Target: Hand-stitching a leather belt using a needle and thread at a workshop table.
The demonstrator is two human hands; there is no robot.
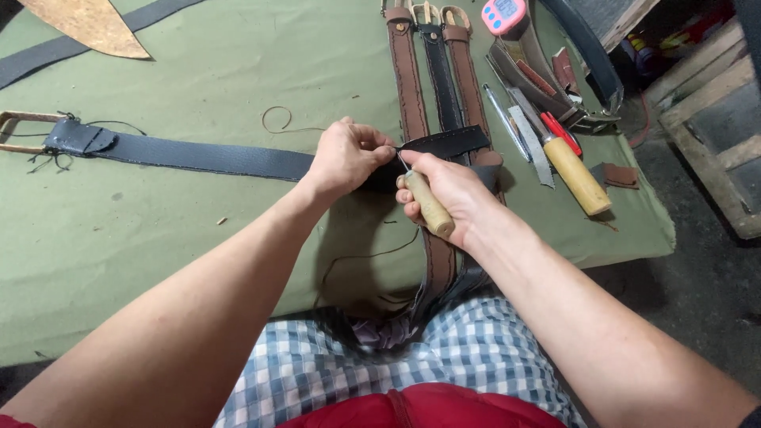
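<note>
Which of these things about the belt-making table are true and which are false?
1. The right hand holds a wooden-handled awl. True.
2. The left hand pinches the dark grey leather belt. True.
3. The table is covered with a red cloth. False: the cloth is olive green.
4. Three buckled leather belts lie side by side beyond the hands. True.
5. The big pale wooden-handled tool is in the left hand. False: it lies on the cloth, right of the hands.
6. The round pink gadget sits on the person's lap. False: it is at the table's far edge.
</note>
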